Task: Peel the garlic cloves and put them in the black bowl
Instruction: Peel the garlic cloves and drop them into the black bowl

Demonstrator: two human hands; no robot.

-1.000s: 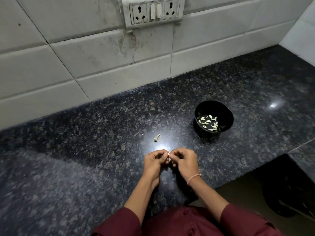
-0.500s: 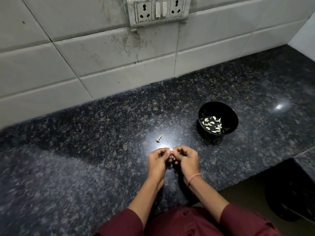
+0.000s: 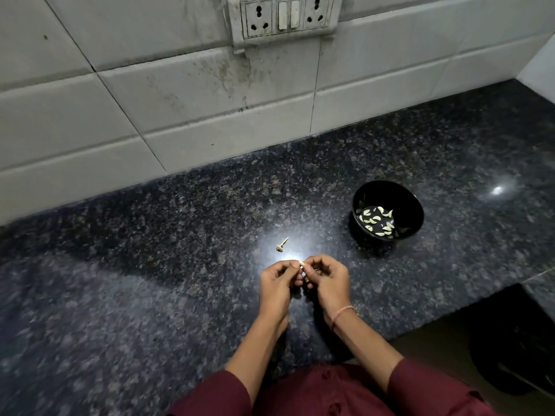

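Observation:
A small pale garlic clove (image 3: 301, 263) is pinched between the fingertips of both my hands, just above the dark granite counter (image 3: 180, 265). My left hand (image 3: 277, 283) and my right hand (image 3: 329, 280) meet at the clove with fingers curled, so most of it is hidden. The black bowl (image 3: 402, 199) stands to the right and a little farther back, holding several peeled cloves (image 3: 377, 220). A bare garlic stem with its root base (image 3: 281, 245) lies on the counter just beyond my left hand.
A white tiled wall with a socket panel (image 3: 283, 18) runs along the back of the counter. The counter's front edge steps back at the right, where a dark round object (image 3: 510, 352) sits lower down.
Both hands stay together on the clove with only small finger movements. The view has shifted slightly, nothing on the counter has moved.

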